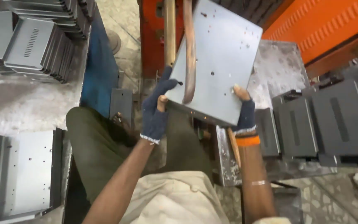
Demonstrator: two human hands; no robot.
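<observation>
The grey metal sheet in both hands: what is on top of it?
A copper-coloured arm lies across the grey metal sheet, its tip near the lower edge. The left hand and right hand grip that edge. What lies under the sheet is covered.

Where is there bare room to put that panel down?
Bare patches: the grey surface between the upper-left stacked panels and the lower-left bent panel; the scuffed plate beyond the held sheet-metal panel. Crowded: the right-hand dark housings.
</observation>
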